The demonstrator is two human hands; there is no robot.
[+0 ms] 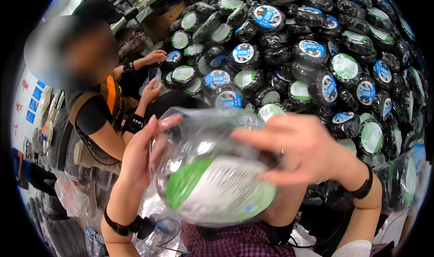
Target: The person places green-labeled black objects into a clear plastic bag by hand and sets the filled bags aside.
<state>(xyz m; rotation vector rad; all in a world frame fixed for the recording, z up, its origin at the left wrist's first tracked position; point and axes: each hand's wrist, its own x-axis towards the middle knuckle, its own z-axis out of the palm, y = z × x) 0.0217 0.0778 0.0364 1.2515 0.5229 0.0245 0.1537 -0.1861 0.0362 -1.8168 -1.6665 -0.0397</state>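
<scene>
Before my chest is a round package (pixel 220 185) in clear plastic, with a green and white printed label facing up at me. Something dark shows through the film behind the label. My left hand (pixel 145 151) holds the package's left side, its fingers against the loose clear film. Over the right side reaches my right hand (pixel 298 148), blurred, with finger and thumb apart across the film. Whether it grips the film or only touches it cannot be told. Black straps circle both wrists.
A large heap of similar black wrapped packages (pixel 244 53) with round labels rises ahead and to the right. At the left sits a person (pixel 98 114) whose hand (pixel 152 89) holds some clear film. Clear plastic bags (pixel 71 192) hang at lower left; a dark cable (pixel 178 226) runs near my lap.
</scene>
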